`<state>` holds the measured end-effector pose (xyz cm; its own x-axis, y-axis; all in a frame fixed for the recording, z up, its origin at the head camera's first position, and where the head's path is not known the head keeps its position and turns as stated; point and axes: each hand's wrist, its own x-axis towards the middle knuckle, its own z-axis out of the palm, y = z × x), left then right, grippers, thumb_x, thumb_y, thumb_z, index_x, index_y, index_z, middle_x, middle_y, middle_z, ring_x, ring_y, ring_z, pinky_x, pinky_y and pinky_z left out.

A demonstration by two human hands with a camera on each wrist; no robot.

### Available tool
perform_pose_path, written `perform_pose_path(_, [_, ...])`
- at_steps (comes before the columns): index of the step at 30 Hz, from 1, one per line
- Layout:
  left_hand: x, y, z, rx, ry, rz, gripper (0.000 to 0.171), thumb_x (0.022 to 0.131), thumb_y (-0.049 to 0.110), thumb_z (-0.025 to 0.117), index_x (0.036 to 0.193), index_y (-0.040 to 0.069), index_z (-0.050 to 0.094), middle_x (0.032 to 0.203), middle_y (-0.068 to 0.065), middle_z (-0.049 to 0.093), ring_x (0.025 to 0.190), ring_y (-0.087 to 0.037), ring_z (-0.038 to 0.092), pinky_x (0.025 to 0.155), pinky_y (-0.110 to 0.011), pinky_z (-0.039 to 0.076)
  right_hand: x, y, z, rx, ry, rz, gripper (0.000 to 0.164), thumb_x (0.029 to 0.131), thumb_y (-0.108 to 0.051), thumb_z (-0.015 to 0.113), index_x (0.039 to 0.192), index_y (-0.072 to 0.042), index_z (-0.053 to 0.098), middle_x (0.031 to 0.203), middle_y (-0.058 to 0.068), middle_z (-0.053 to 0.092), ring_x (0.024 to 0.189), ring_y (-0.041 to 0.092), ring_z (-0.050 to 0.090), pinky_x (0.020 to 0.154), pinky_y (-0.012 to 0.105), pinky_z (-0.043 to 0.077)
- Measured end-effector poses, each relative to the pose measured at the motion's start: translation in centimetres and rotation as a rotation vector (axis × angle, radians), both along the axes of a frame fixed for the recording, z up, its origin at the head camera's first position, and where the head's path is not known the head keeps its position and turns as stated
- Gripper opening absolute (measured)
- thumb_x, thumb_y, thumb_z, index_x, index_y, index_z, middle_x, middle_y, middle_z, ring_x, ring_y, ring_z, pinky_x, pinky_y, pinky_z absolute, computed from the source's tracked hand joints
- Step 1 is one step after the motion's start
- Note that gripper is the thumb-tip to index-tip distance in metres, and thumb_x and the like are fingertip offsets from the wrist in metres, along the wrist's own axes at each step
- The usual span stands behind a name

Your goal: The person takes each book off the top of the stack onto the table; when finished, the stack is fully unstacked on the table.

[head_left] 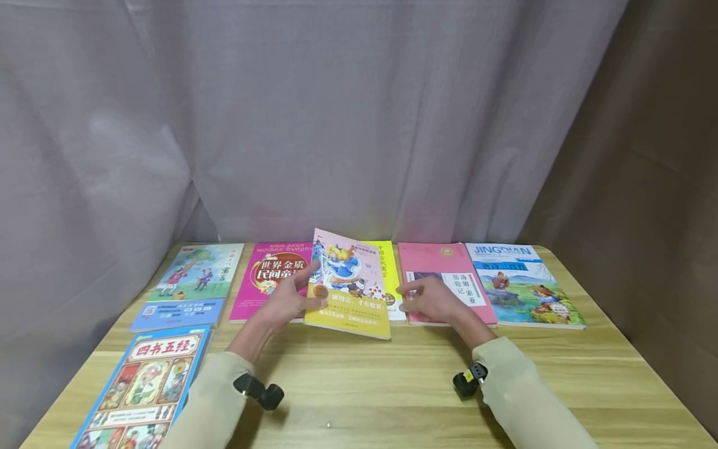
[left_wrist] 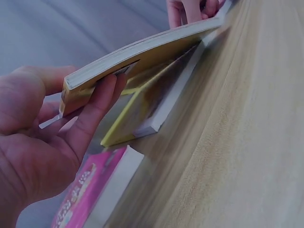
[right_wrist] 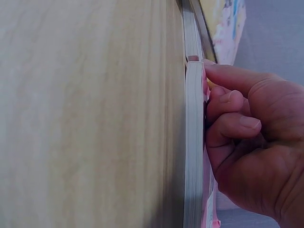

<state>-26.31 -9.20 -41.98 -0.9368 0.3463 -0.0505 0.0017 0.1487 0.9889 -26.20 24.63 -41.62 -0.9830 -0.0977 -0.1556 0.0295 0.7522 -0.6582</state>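
My left hand [head_left: 285, 304] grips a picture book with a pink and yellow cover [head_left: 348, 284] by its left side. Fingers reach under the book [left_wrist: 142, 47] in the left wrist view, and it tilts above the others. Beneath it lie a yellow book [head_left: 397, 274] and a magenta book [head_left: 263, 274], both partly covered. My right hand [head_left: 432, 300] is over the left part of a pink book [head_left: 443, 262]. In the right wrist view one finger of the right hand [right_wrist: 256, 128] stretches to the corner of the pink book [right_wrist: 194, 142], while the others curl loosely above its cover.
A blue landscape-cover book [head_left: 521, 284] lies at the right end of the row. On the left are a green and blue book [head_left: 187, 287] and, nearer, a blue-edged comic-style book [head_left: 143, 386]. A grey curtain [head_left: 336, 112] hangs behind the wooden table [head_left: 364, 399].
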Motion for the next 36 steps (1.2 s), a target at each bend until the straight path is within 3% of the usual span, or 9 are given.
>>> perform_pose_path(9, [1.7, -1.6, 1.8, -0.013, 0.086, -0.017, 0.090, 0.091, 0.002, 0.078, 0.167, 0.024, 0.035, 0.176, -0.010, 0.022, 0.164, -0.039, 0.014, 0.128, -0.053, 0.029, 0.2, -0.1, 0.1, -0.007, -0.005, -0.011, 0.049, 0.090, -0.020, 0.083, 0.137, -0.013, 0.073, 0.097, 0.012, 0.064, 0.057, 0.016, 0.054, 0.052, 0.024, 0.042])
perform_pose_path(16, [4.0, -4.1, 3.7, -0.065, 0.153, -0.015, 0.093, 0.090, 0.005, 0.080, 0.167, 0.026, 0.033, 0.177, -0.006, 0.022, 0.164, -0.037, 0.014, 0.128, -0.058, 0.025, 0.2, -0.2, 0.3, 0.007, -0.013, -0.017, 0.049, 0.090, -0.022, 0.083, 0.138, -0.015, 0.072, 0.111, 0.015, 0.065, 0.064, 0.017, 0.056, 0.056, 0.025, 0.044])
perform_pose_path(20, [5.9, -5.8, 4.5, -0.086, 0.196, -0.022, 0.094, 0.089, 0.008, 0.081, 0.167, 0.027, 0.032, 0.177, -0.005, 0.021, 0.164, -0.037, 0.013, 0.128, -0.061, 0.022, 0.2, -0.1, 0.4, -0.007, -0.007, -0.015, 0.049, 0.090, -0.020, 0.083, 0.138, -0.014, 0.072, 0.101, 0.013, 0.065, 0.061, 0.016, 0.055, 0.053, 0.024, 0.043])
perform_pose_path(21, [6.4, -6.3, 4.7, -0.092, 0.199, -0.019, 0.095, 0.089, 0.010, 0.082, 0.167, 0.028, 0.032, 0.177, -0.005, 0.020, 0.158, -0.036, 0.032, 0.127, -0.060, 0.027, 0.3, -0.1, 0.4, -0.008, -0.003, -0.009, 0.049, 0.090, -0.020, 0.083, 0.137, -0.013, 0.072, 0.096, 0.012, 0.064, 0.059, 0.016, 0.054, 0.052, 0.024, 0.042])
perform_pose_path(23, [7.5, -7.3, 4.9, -0.095, 0.190, -0.015, 0.096, 0.089, 0.013, 0.083, 0.167, 0.031, 0.031, 0.178, -0.006, 0.019, 0.123, -0.029, 0.066, 0.115, -0.050, 0.048, 0.3, 0.0, 0.4, -0.017, 0.001, 0.002, 0.049, 0.090, -0.020, 0.084, 0.137, -0.012, 0.073, 0.089, 0.010, 0.063, 0.055, 0.014, 0.053, 0.050, 0.023, 0.041])
perform_pose_path(24, [8.2, -7.8, 5.0, -0.095, 0.175, -0.011, 0.096, 0.089, 0.014, 0.083, 0.167, 0.034, 0.031, 0.178, -0.006, 0.019, 0.099, -0.023, 0.070, 0.106, -0.044, 0.055, 0.3, 0.0, 0.4, -0.022, 0.003, 0.007, 0.049, 0.090, -0.019, 0.084, 0.136, -0.011, 0.073, 0.086, 0.010, 0.062, 0.055, 0.014, 0.052, 0.050, 0.023, 0.040])
perform_pose_path(27, [10.0, -9.1, 5.2, -0.094, 0.147, -0.003, 0.096, 0.089, 0.017, 0.084, 0.167, 0.036, 0.030, 0.178, -0.008, 0.018, 0.051, -0.009, 0.040, 0.074, -0.028, 0.056, 0.2, 0.0, 0.5, -0.018, 0.002, 0.010, 0.049, 0.089, -0.020, 0.084, 0.136, -0.011, 0.073, 0.085, 0.010, 0.061, 0.055, 0.014, 0.052, 0.050, 0.023, 0.040])
perform_pose_path(28, [10.6, -9.5, 5.2, -0.086, 0.142, -0.002, 0.096, 0.089, 0.016, 0.084, 0.167, 0.036, 0.030, 0.178, -0.009, 0.018, 0.051, -0.007, 0.041, 0.066, -0.028, 0.054, 0.2, 0.0, 0.6, -0.014, -0.003, 0.008, 0.049, 0.089, -0.021, 0.084, 0.136, -0.011, 0.073, 0.087, 0.010, 0.061, 0.055, 0.015, 0.053, 0.050, 0.023, 0.041])
perform_pose_path(36, [15.0, -11.6, 4.5, -0.104, 0.071, 0.010, 0.096, 0.090, 0.015, 0.084, 0.167, 0.035, 0.031, 0.178, -0.013, 0.016, 0.052, -0.006, 0.040, 0.054, -0.033, 0.047, 0.2, -0.3, 0.7, 0.008, -0.036, -0.015, 0.051, 0.090, -0.024, 0.084, 0.139, -0.014, 0.071, 0.095, 0.011, 0.061, 0.058, 0.017, 0.054, 0.051, 0.024, 0.041])
